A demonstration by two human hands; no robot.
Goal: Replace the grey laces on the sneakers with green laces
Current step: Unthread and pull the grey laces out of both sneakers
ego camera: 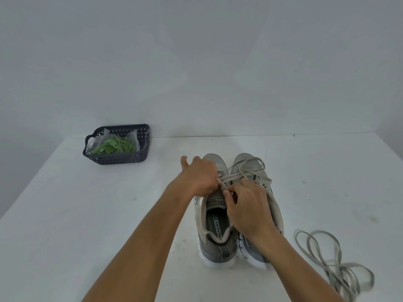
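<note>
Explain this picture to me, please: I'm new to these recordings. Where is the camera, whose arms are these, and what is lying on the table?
There is no machine here. The single picture comes from a wide-angle camera worn on a person's head, looking forward and down, so the two bare arms reaching in from the bottom are that person's own.

On the white table two grey sneakers stand side by side, heels toward the camera. Both hands work at the left sneaker: the left hand reaches over its front, and the right hand pinches its grey lace near the tongue. Loosened ends of that lace lie across the right sneaker.

Another grey lace lies loose on the table to the right. Far left, a dark basket holds green laces in clear wrapping.
</note>
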